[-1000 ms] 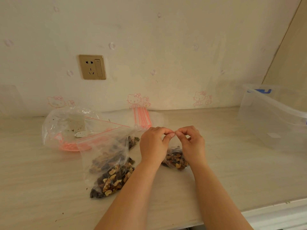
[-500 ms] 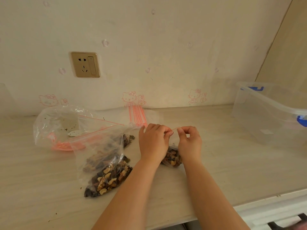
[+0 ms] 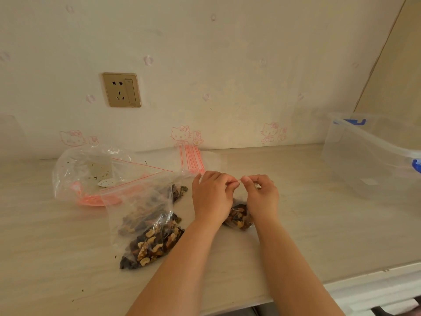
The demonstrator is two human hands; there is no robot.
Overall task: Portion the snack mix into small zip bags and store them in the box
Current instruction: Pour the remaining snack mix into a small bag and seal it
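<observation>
A small zip bag [image 3: 239, 216] with a portion of nuts and dried fruit stands on the counter between my hands. My left hand [image 3: 210, 197] and my right hand [image 3: 262, 196] both pinch its top strip, fingertips almost meeting. The hands hide most of the bag's upper part. To the left lies the large open bag of snack mix [image 3: 148, 229], its mouth slack. A stack of unused small zip bags [image 3: 191, 159] with red strips lies by the wall. The clear plastic box [image 3: 373, 156] with blue latches stands at the right.
A crumpled clear bag [image 3: 91, 174] with a red zip and a white packet inside lies at the left. A wall socket [image 3: 121, 90] sits above it. Crumbs dot the counter [image 3: 307, 224]. The counter's front edge runs along the lower right.
My fingertips have come closer together along the small bag's top strip. The camera view has shifted slightly; the bags have not moved.
</observation>
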